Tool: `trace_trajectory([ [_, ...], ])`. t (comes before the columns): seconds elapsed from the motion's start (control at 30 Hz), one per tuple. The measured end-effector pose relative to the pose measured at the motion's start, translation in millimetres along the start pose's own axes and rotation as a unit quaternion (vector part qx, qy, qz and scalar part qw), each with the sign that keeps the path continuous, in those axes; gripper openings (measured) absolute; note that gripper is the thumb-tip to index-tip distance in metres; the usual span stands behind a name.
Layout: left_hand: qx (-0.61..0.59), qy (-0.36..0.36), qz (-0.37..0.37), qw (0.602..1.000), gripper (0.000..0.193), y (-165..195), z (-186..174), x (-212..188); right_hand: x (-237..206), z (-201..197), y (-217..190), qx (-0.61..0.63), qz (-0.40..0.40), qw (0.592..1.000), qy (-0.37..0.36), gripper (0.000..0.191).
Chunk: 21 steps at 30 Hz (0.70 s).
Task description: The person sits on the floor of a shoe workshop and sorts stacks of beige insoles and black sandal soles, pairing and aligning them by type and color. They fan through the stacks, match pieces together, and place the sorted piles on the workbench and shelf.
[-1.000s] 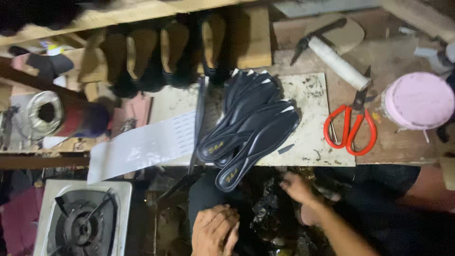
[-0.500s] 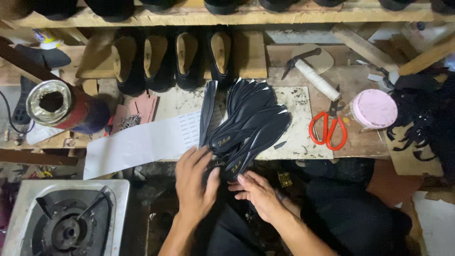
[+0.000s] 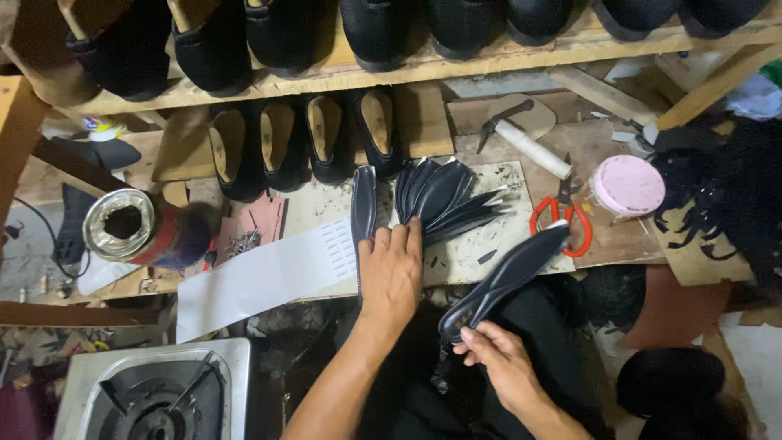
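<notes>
One black insole [image 3: 505, 277] lifted, glossy and slim.
Right hand [image 3: 498, 358] pinches its heel end; left hand [image 3: 393, 273] lies flat, fingers spread, on fanned insoles [image 3: 444, 200].

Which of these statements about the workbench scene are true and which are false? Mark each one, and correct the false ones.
1. The right hand holds a single black insole by its lower end. True.
2. The left hand rests on the fanned stack of black insoles. True.
3. The scissors have blue handles. False: the handles are red.
4. The pink round lid lies left of the open tin can. False: it lies far to the right of the can.
5. The white paper sheet lies left of the left hand. True.
</notes>
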State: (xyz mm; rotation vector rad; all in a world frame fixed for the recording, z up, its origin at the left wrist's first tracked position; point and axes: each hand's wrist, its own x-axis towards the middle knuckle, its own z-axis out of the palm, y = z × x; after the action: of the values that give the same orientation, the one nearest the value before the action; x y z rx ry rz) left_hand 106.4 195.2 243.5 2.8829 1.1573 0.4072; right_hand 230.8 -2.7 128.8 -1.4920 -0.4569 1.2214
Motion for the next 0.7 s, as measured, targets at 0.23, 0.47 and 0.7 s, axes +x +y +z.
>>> trace_trajectory([
  [0.23,-0.011,0.104,0.008,0.994,0.049,-5,21,-7,5,-1,4,-0.015,0.024,1.0,0.008,0.027],
  [0.47,-0.053,0.122,0.015,0.991,0.04,-6,10,-4,11,19,-9,0.006,-0.011,0.999,-0.041,0.027],
  [0.7,-0.323,-0.031,-0.163,0.932,0.029,34,-22,-30,0,5,-15,-0.055,-0.064,0.993,-0.08,0.026],
])
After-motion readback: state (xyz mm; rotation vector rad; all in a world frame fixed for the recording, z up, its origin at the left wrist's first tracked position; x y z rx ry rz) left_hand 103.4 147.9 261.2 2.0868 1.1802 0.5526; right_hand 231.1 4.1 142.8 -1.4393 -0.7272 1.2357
